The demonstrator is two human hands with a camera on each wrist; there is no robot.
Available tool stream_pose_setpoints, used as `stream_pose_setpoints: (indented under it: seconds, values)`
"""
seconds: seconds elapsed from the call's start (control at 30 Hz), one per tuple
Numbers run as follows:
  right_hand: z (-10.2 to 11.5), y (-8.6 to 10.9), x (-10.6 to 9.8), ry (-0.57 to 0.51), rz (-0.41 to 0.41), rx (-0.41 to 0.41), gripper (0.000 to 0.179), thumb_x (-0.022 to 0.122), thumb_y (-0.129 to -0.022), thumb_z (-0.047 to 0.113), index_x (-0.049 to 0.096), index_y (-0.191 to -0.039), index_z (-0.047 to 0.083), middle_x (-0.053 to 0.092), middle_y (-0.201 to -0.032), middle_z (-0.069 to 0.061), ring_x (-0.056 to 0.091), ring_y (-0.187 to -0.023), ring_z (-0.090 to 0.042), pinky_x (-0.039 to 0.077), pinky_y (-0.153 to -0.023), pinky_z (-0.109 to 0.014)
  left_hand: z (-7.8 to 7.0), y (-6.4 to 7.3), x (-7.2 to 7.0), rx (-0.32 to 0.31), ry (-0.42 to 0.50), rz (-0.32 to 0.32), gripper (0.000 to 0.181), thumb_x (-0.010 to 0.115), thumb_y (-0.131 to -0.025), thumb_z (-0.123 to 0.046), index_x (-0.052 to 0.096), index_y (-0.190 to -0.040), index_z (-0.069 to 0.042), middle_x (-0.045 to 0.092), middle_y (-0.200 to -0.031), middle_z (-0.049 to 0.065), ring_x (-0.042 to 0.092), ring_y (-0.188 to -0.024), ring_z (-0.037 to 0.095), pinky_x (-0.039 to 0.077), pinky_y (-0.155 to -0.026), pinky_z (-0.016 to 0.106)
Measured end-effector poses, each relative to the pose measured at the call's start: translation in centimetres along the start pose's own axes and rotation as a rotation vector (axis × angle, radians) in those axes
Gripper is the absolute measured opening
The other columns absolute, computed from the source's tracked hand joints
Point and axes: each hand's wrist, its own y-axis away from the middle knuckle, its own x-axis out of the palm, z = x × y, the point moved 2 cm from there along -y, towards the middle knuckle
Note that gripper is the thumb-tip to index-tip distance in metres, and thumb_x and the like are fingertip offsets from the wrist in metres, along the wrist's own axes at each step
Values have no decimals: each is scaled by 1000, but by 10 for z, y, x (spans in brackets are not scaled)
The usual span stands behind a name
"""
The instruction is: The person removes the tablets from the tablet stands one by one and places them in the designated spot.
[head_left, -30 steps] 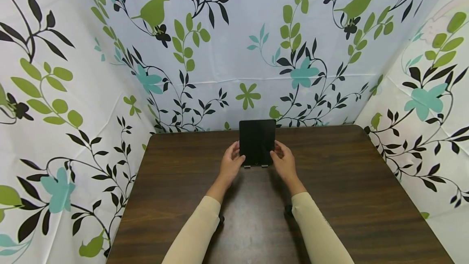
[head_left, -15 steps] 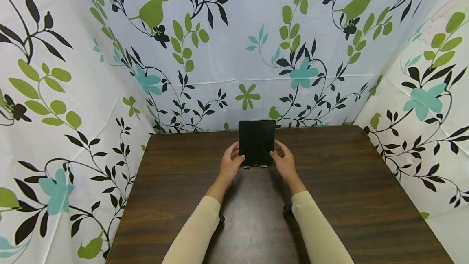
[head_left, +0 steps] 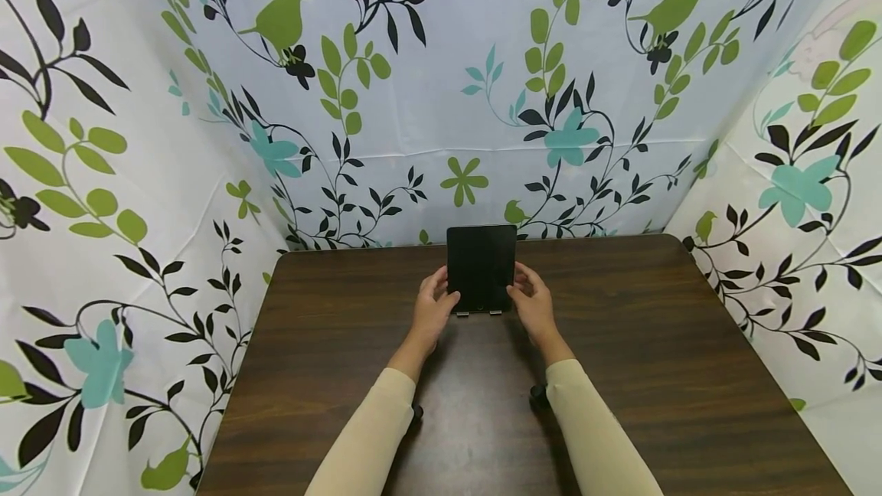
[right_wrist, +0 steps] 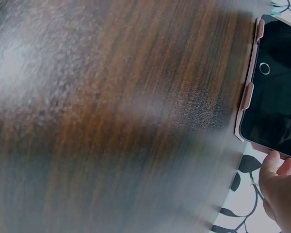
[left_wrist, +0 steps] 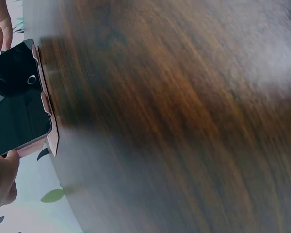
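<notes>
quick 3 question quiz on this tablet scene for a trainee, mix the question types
1. True or false: the black rectangular tablet lies flat on the dark brown wooden table.
2. Multiple choice: where are the two hands? A) both on the table's near edge B) left hand at the tablet's left edge, right hand at its right edge C) both on top of the tablet.
3. Fill in: the tablet's bottom edge sits in a pinkish ____ with two small lips.

Key:
1. False; it stands upright in portrait, its dark screen facing the person.
2. B
3. Stand, or holder; the wrist views show the lips just below the round home button.
</notes>
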Motion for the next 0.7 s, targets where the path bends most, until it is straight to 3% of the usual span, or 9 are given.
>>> stream_pose_setpoints:
  seconds: [0.3,0.4,0.7]
  values:
    - [-4,-2,0,-56,1,-13,55,59,-97,-5,46,-150,1,42,-140,-31,46,-135,-44,46,-83,-7,3,0,2,5,42,-31,59,61,-98,-4,42,-154,-4,36,-154,19,35,-147,40,32,-123,55]
    - [-8,-4,0,-66,2,-16,57,59,-96,-8,45,-151,0,41,-140,-32,46,-133,-44,47,-82,-8,2,1,2,-3,33,-34,58,61,-99,-7,44,-154,-7,37,-155,16,36,-147,37,37,-120,55]
    - [-44,-22,-3,-64,-30,-49,58,60,-95,-10,51,-149,10,46,-139,-24,48,-127,-36,45,-86,-12,3,2,6,-15,59,-49,56,58,-100,-5,44,-154,-10,35,-158,12,34,-149,35,37,-120,54]
